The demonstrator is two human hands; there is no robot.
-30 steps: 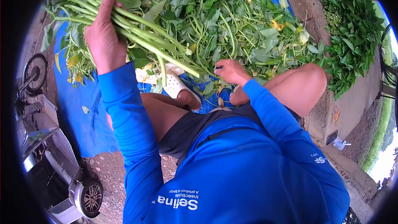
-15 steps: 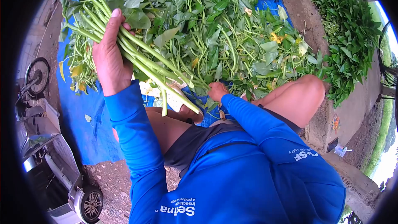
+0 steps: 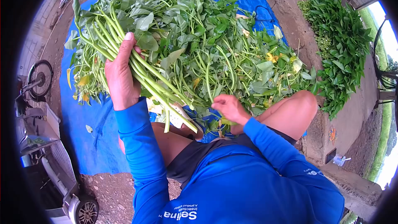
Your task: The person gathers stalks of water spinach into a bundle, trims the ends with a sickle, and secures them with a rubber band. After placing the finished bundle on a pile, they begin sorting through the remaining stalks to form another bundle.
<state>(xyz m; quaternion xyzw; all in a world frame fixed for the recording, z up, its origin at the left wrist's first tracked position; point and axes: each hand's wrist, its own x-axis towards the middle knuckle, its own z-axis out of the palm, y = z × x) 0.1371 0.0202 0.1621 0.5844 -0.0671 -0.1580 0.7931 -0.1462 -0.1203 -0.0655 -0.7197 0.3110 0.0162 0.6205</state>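
My left hand (image 3: 123, 72) is wrapped round a bunch of long green stems (image 3: 155, 84), thumb on top. The cut ends point down toward my lap, and the leafy ends spread to the upper left. My right hand (image 3: 230, 108) is closed at the near edge of a large leafy pile (image 3: 186, 29), its fingertips pinching the lower end of a green stem (image 3: 208, 83). Some yellow leaves (image 3: 272, 57) lie among the greens. The pile rests on a blue tarp (image 3: 85, 141).
My bent knee (image 3: 304, 101) is right of my right hand. A second heap of dark green leaves (image 3: 342, 49) lies on the concrete at the right. At the left stand a wheel (image 3: 40, 81) and a metal cart (image 3: 54, 161). Gravel (image 3: 114, 193) shows below the tarp.
My right hand has risen slightly and moved right, now with a stem at its fingertips. My left hand, still round the bunch, appears lower and farther right as the view has shifted.
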